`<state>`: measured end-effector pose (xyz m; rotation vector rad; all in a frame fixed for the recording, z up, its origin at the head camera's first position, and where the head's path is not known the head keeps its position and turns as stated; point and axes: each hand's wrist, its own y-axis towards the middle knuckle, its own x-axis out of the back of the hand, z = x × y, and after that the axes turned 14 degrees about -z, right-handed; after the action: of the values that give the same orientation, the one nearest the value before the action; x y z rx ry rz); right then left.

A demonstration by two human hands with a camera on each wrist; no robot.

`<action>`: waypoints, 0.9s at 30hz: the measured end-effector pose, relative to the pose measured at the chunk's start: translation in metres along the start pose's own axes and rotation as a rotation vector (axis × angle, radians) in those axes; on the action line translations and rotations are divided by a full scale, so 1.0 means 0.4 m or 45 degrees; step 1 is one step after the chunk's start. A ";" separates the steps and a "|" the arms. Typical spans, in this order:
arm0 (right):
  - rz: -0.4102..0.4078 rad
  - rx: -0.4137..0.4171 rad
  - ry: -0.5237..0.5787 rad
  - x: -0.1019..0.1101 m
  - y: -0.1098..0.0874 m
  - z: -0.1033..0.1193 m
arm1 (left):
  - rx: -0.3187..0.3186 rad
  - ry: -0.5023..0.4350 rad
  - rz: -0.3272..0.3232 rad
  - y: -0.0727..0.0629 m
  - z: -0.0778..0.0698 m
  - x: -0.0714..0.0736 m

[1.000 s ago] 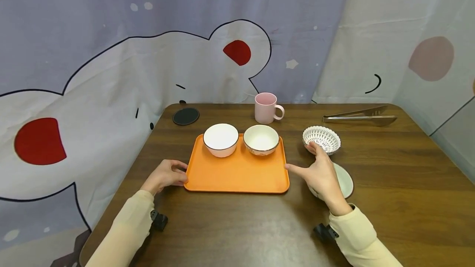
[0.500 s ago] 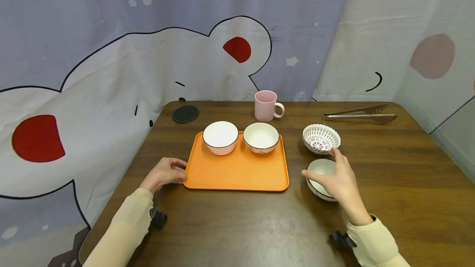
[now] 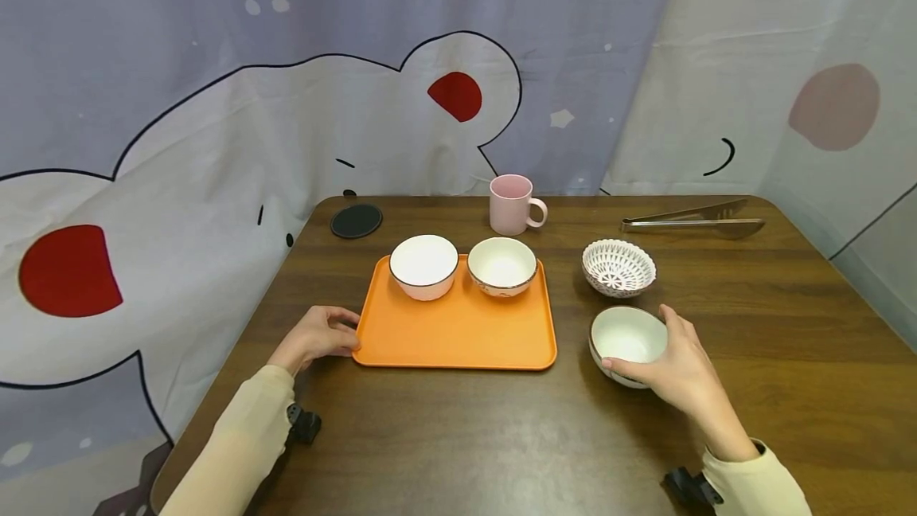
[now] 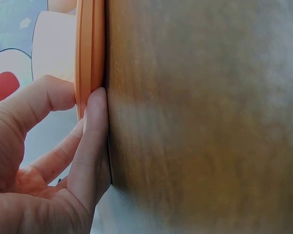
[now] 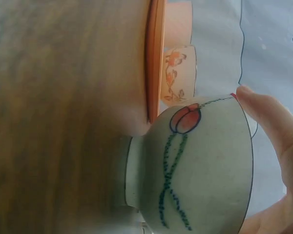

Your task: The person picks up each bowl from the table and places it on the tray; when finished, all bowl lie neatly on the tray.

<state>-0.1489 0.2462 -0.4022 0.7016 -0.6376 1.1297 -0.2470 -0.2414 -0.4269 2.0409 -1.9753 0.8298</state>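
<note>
My left hand (image 3: 320,337) is at the left edge of an orange tray (image 3: 458,341); in the left wrist view the thumb and fingers pinch the tray's rim (image 4: 91,48). On the tray's far half stand a white bowl with a dark rim (image 3: 424,265) and a cream bowl (image 3: 502,265). My right hand (image 3: 680,365) spreads over the right side of a pale bowl (image 3: 626,334), painted with a red tulip bud in the right wrist view. Its thumb reaches across the near part of the rim; whether the fingers touch the bowl cannot be told.
A white openwork basket bowl (image 3: 619,269) stands just behind the pale bowl. Farther back are a pink mug (image 3: 511,205), a dark round coaster (image 3: 356,221) and metal tongs (image 3: 695,220). A printed curtain (image 3: 322,126) hangs behind the wooden table (image 3: 458,444).
My right hand has left the tray's right edge and moved right and nearer to me, to the pale bowl. The left hand and the tray stay in place.
</note>
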 end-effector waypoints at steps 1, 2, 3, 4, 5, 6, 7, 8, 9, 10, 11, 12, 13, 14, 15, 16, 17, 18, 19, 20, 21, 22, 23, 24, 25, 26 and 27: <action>0.013 -0.002 -0.001 -0.001 -0.001 -0.002 | 0.001 0.002 -0.002 0.000 0.000 0.001; 0.023 -0.004 0.002 -0.003 -0.002 -0.004 | 0.001 0.002 -0.004 0.000 -0.001 0.001; 0.031 -0.006 0.004 -0.005 -0.003 -0.006 | 0.001 0.001 -0.005 0.000 -0.001 0.001; 0.037 -0.013 0.007 -0.006 -0.004 -0.008 | -0.002 0.001 0.000 0.001 0.000 0.002; 0.042 -0.019 0.007 -0.006 -0.007 -0.008 | -0.006 0.002 0.004 0.003 0.001 0.001; 0.048 -0.026 0.009 -0.006 -0.009 -0.009 | -0.004 -0.002 0.004 0.002 0.000 0.001; 0.051 -0.028 0.011 -0.006 -0.012 -0.010 | -0.010 -0.002 0.008 0.002 0.001 0.001; 0.052 -0.027 0.013 -0.007 -0.014 -0.010 | -0.007 -0.004 0.004 0.002 0.000 0.001; 0.051 -0.024 0.011 -0.007 -0.016 -0.011 | -0.009 0.002 0.007 0.002 0.000 0.002; 0.050 -0.020 0.009 -0.007 -0.017 -0.011 | -0.010 0.004 0.006 0.002 0.000 0.003; 0.047 -0.013 0.007 -0.007 -0.018 -0.011 | -0.006 0.004 0.001 0.001 -0.001 0.003; 0.044 -0.004 0.005 -0.008 -0.018 -0.011 | -0.002 0.003 -0.006 0.001 -0.002 0.005; 0.039 0.005 0.005 -0.008 -0.018 -0.011 | -0.002 0.004 -0.008 0.000 -0.003 0.006; 0.033 0.013 0.005 -0.008 -0.019 -0.011 | -0.009 0.007 -0.002 0.000 -0.002 0.007; 0.027 0.021 0.003 -0.009 -0.019 -0.011 | -0.009 0.005 -0.003 0.000 -0.002 0.008; 0.020 0.024 0.003 -0.009 -0.019 -0.011 | -0.011 0.006 0.001 0.000 -0.001 0.008; 0.015 0.025 0.004 -0.009 -0.019 -0.011 | -0.008 0.002 -0.001 0.000 -0.001 0.008; 0.010 0.023 0.005 -0.009 -0.019 -0.012 | -0.009 0.001 0.002 -0.001 0.000 0.008; 0.008 0.017 0.008 -0.008 -0.020 -0.012 | -0.007 -0.002 0.001 -0.001 0.000 0.007; 0.006 0.010 0.008 -0.008 -0.019 -0.012 | -0.011 0.000 0.005 -0.001 0.001 0.006; 0.007 0.002 0.009 -0.007 -0.019 -0.013 | -0.004 -0.004 0.000 -0.001 0.000 0.005; 0.008 -0.006 0.011 -0.007 -0.019 -0.013 | -0.005 -0.002 0.002 -0.001 0.001 0.004; 0.010 -0.012 0.012 -0.007 -0.018 -0.014 | 0.001 -0.006 -0.004 -0.001 0.000 0.004; 0.012 -0.017 0.012 -0.007 -0.018 -0.014 | 0.000 -0.002 -0.002 -0.001 0.001 0.004; 0.014 -0.021 0.014 -0.006 -0.018 -0.014 | 0.002 -0.001 -0.003 -0.001 0.001 0.003; 0.014 -0.023 0.015 -0.006 -0.017 -0.014 | 0.003 0.002 -0.003 0.000 0.002 0.002; 0.015 -0.025 0.016 -0.005 -0.017 -0.013 | 0.006 0.002 -0.004 0.000 0.002 0.002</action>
<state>-0.1424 0.2473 -0.4080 0.6737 -0.6421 1.1364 -0.2467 -0.2425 -0.4272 2.0447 -1.9704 0.8367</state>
